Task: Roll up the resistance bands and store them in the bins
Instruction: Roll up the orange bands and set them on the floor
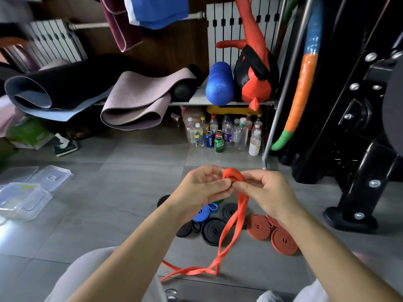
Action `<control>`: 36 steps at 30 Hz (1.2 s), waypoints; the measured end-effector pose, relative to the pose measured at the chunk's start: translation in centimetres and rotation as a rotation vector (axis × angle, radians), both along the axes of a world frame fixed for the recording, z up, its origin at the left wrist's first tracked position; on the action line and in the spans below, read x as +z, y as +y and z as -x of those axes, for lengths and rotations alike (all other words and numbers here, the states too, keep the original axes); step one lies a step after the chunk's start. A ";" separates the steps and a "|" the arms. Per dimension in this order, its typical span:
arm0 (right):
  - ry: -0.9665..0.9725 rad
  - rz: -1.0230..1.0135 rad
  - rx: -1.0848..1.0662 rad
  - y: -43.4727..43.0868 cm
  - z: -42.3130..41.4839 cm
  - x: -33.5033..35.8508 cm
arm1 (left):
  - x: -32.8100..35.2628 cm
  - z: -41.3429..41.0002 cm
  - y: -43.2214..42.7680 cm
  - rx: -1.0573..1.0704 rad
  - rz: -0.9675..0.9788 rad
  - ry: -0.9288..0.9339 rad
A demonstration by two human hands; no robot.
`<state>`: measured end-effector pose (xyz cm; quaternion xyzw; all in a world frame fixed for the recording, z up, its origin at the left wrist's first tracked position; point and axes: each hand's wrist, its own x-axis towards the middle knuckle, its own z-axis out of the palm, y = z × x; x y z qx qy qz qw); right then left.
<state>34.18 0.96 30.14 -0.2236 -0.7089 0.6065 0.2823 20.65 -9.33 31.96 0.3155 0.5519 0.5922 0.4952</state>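
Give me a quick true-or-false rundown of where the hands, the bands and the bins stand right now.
1. The left hand and the right hand both grip the orange band. True.
2. The orange band is fully rolled. False: only a short part is coiled at the fingers; the rest hangs down to the floor.
3. Rolled black bands and red bands lie on the floor below the hands. True.
4. The rolled bands sit inside the clear bins. False: they lie on the floor, and the bins stand apart at the left.
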 end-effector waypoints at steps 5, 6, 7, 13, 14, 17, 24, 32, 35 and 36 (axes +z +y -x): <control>-0.197 -0.255 0.032 0.1 0.0 -0.7 | 0.0 0.4 0.0 0.025 0.108 0.804; -0.195 -0.255 0.033 0.1 0.1 -0.9 | 0.0 0.4 0.1 0.034 0.103 0.771; -0.167 -0.218 0.030 0.2 0.1 -0.8 | 0.1 0.4 0.1 0.054 0.089 0.688; 0.066 0.008 -0.027 1.0 0.4 -0.1 | 0.2 -0.1 0.8 0.140 -0.050 0.113; 0.102 0.037 -0.029 0.8 0.4 -0.1 | 0.1 -0.3 0.9 0.149 -0.060 0.009; 0.147 0.082 -0.028 0.5 0.6 -0.1 | 0.1 -0.5 1.0 0.157 -0.078 -0.175; -0.283 -0.527 -0.056 0.9 -0.2 -1.0 | -0.3 0.3 0.7 -0.012 0.002 1.263; -0.268 -0.331 0.010 1.1 -0.3 -1.0 | -0.2 0.5 0.9 -0.006 0.119 1.244; -0.184 -0.169 0.008 1.7 -0.4 -0.3 | 1.2 0.8 1.2 0.068 0.046 0.912; -0.139 -0.134 0.015 1.7 -0.4 0.3 | 2.1 0.9 1.3 0.075 0.008 0.804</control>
